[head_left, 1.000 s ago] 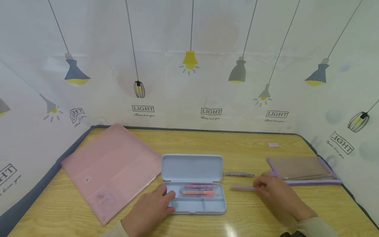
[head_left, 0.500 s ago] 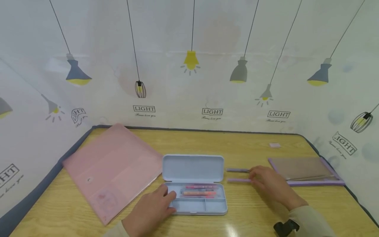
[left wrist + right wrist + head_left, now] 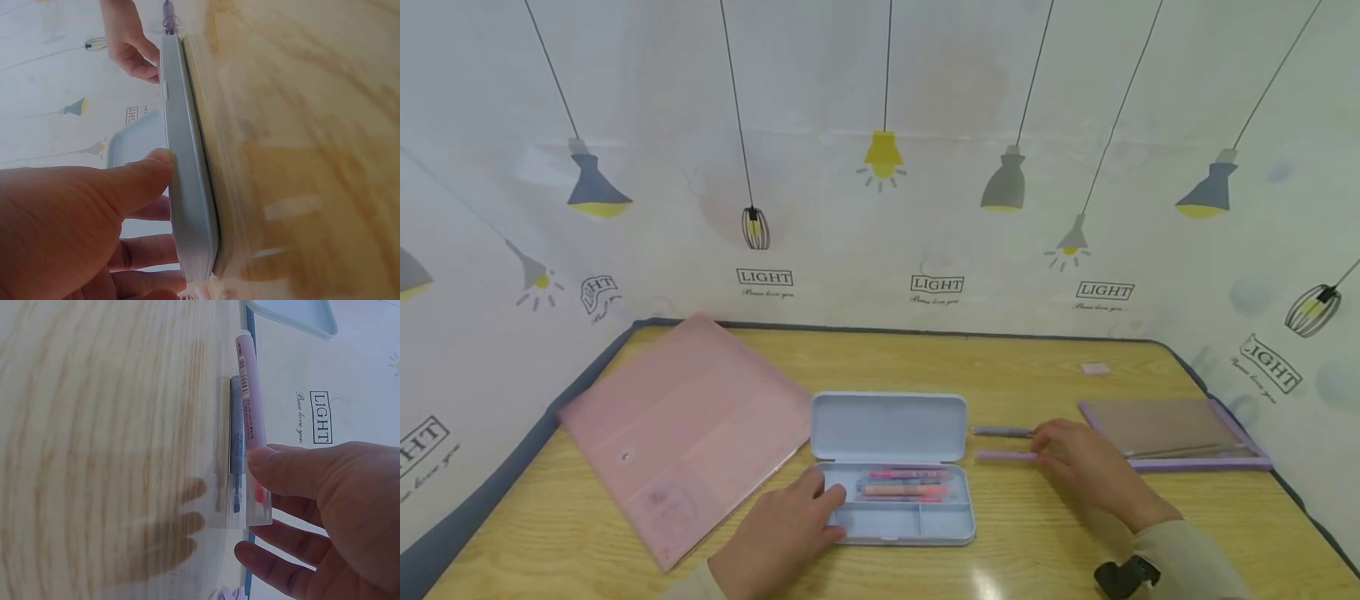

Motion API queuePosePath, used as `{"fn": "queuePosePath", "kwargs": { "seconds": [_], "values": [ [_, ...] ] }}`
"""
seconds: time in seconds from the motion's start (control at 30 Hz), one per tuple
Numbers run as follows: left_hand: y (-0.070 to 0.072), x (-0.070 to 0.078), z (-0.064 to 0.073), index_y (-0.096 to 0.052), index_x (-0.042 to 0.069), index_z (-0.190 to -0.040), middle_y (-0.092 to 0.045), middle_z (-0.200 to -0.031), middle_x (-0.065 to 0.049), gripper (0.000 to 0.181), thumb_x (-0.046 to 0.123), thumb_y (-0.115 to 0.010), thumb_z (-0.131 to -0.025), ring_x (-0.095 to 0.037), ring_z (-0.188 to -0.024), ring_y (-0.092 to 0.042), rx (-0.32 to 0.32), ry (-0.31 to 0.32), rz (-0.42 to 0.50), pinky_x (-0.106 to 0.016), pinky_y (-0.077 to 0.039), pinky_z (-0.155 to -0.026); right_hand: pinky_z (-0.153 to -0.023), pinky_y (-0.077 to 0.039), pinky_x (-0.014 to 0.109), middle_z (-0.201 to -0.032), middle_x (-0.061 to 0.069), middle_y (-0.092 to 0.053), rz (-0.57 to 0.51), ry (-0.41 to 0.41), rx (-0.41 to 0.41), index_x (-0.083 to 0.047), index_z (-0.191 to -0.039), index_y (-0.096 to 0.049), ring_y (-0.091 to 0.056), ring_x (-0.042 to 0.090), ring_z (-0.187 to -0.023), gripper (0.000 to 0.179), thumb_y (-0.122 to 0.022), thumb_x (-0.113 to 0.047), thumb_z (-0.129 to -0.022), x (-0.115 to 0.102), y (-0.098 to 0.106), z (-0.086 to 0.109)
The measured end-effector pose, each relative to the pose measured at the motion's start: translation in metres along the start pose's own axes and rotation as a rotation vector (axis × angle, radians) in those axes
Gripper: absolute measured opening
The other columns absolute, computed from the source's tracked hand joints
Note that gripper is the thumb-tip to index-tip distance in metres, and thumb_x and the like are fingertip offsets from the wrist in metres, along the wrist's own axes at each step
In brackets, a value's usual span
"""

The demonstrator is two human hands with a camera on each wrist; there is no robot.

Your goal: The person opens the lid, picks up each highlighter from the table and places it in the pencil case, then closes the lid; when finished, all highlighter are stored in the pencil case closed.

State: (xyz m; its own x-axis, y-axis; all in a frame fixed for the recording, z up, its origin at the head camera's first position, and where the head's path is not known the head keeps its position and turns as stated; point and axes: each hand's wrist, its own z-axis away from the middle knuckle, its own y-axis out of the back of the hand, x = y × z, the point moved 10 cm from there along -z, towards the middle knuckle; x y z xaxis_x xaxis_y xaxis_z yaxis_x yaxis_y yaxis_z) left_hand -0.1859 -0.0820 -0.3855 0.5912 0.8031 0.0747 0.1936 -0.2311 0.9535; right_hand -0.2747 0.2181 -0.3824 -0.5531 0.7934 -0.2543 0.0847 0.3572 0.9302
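In the head view, a light blue pencil case point(image 3: 883, 523) is seen on the table point(image 3: 1037, 375) with its lid up. Some pens point(image 3: 906, 490) are held in its back part. Its left end is gripped by the left hand point(image 3: 782, 529). To the right of the case, a purple pen point(image 3: 1003, 456) is pinched by the right hand point(image 3: 1090, 467), and a grey pen point(image 3: 1000, 432) is seen just beside it. A pink folder point(image 3: 681, 425) is laid at the left, and a purple-edged pouch point(image 3: 1165, 423) at the right.

In the left wrist view, the front edge of the case is pressed by the thumb, and the fingers are bent over the side.

In the right wrist view, the purple pen is pinched near its clear cap, with the other fingers spread a little. Whether the grey pen is touched cannot be told.
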Motion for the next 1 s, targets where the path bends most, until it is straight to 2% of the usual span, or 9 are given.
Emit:
{"fn": "queuePosePath", "kwargs": {
  "seconds": [0.13,0.27,0.43,0.6,0.77,1.0],
  "values": [
    [-0.001,0.000,0.001,-0.053,0.016,-0.094,-0.040,-0.083,0.003,0.031,0.036,-0.075,-0.084,-0.005,-0.057,-0.031,-0.005,0.003,0.003,-0.018,-0.029,-0.045,-0.089,-0.052,0.047,-0.110,0.008,-0.071,0.004,-0.008,-0.002,-0.018,-0.090,-0.068,-0.067,0.028,-0.101,0.014,-0.073,-0.006,-0.085,0.000,0.000,0.001],
    [-0.001,0.000,0.001,-0.053,0.016,-0.094,-0.040,-0.083,0.003,0.031,0.036,-0.075,-0.084,-0.005,-0.057,-0.032,-0.007,0.007,-0.003,-0.018,-0.030,-0.045,-0.085,-0.054,0.044,-0.105,0.003,-0.070,0.001,-0.050,-0.025,-0.019,-0.091,-0.068,-0.067,0.025,-0.097,0.013,-0.072,-0.008,-0.086,0.002,0.000,0.003],
    [0.000,0.000,0.000,-0.053,0.015,-0.092,-0.040,-0.082,0.002,0.032,0.036,-0.076,-0.083,-0.006,-0.056,-0.031,0.005,0.011,-0.017,-0.019,-0.031,-0.045,-0.072,-0.052,0.028,-0.093,-0.008,-0.066,-0.078,-0.097,-0.060,-0.021,-0.092,-0.069,-0.061,0.007,-0.082,0.012,-0.071,-0.010,-0.088,-0.004,0.004,0.008],
    [0.000,0.000,-0.001,-0.053,0.015,-0.093,-0.039,-0.082,0.002,0.033,0.036,-0.076,-0.083,-0.006,-0.056,-0.031,0.008,0.011,-0.018,-0.018,-0.031,-0.045,-0.068,-0.050,0.022,-0.088,-0.012,-0.065,-0.124,-0.056,-0.052,-0.021,-0.090,-0.069,-0.055,-0.002,-0.078,0.013,-0.072,-0.009,-0.087,-0.024,0.007,0.010],
    [0.000,0.000,-0.001,-0.054,0.014,-0.095,-0.040,-0.083,0.001,0.033,0.036,-0.075,-0.084,-0.006,-0.057,-0.033,0.002,0.015,-0.006,-0.019,-0.032,-0.046,-0.069,-0.051,0.023,-0.090,-0.013,-0.064,-0.116,-0.018,-0.055,-0.021,-0.091,-0.068,-0.055,-0.001,-0.080,0.012,-0.071,-0.010,-0.087,-0.048,0.003,0.009],
    [-0.002,-0.002,0.000,-0.054,0.013,-0.095,-0.040,-0.082,0.003,0.032,0.036,-0.075,-0.085,-0.006,-0.057,-0.033,-0.028,0.036,0.013,-0.020,-0.032,-0.046,-0.070,-0.051,0.024,-0.089,-0.014,-0.061,-0.100,0.104,-0.071,-0.020,-0.092,-0.069,-0.056,0.001,-0.081,0.009,-0.072,-0.013,-0.088,-0.094,-0.009,0.005]
  ]
}}
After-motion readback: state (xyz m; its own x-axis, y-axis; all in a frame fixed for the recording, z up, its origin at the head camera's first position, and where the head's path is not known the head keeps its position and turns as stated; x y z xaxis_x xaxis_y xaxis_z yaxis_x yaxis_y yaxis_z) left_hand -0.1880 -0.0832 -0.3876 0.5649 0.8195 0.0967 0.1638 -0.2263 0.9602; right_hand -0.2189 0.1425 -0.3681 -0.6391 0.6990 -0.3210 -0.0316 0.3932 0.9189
